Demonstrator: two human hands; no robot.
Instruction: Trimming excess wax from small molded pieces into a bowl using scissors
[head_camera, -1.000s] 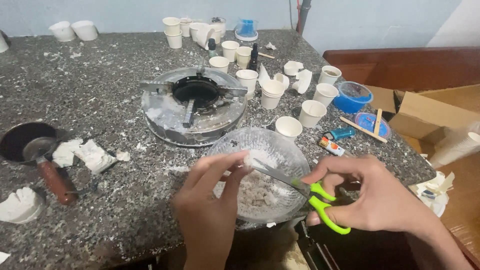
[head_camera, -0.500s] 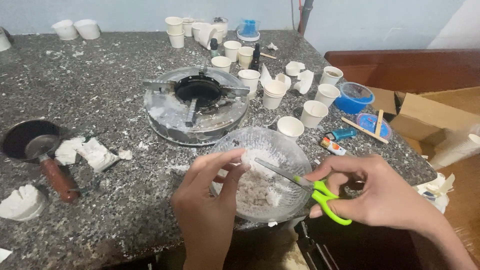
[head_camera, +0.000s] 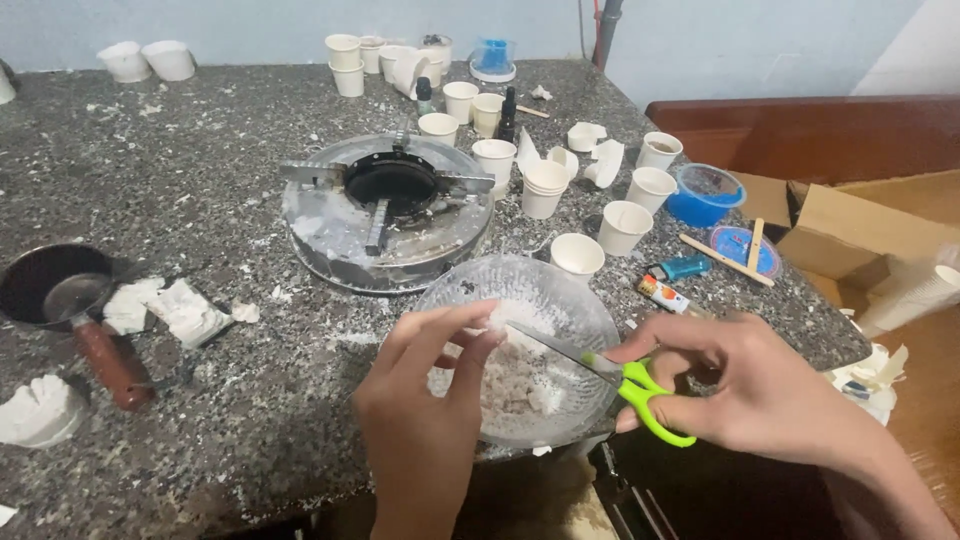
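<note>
On the speckled tabletop (head_camera: 200, 180), the glass bowl (head_camera: 560, 290) of white crumbs sat at the near edge. Since a second earlier, the left hand (head_camera: 425, 420) had lifted its pinched white lump (head_camera: 497, 318) higher; the right hand (head_camera: 760, 390) gripped green-handled scissors (head_camera: 640, 385), whose blades had reached the lump.

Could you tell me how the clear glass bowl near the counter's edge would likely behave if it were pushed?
The clear glass bowl looks rigid and fairly heavy, so it would probably slide rather than tip. It sits close to the edge of the stone counter, so a push towards the person might send it off, and glass would likely break. The white chunks inside add some weight.
</note>
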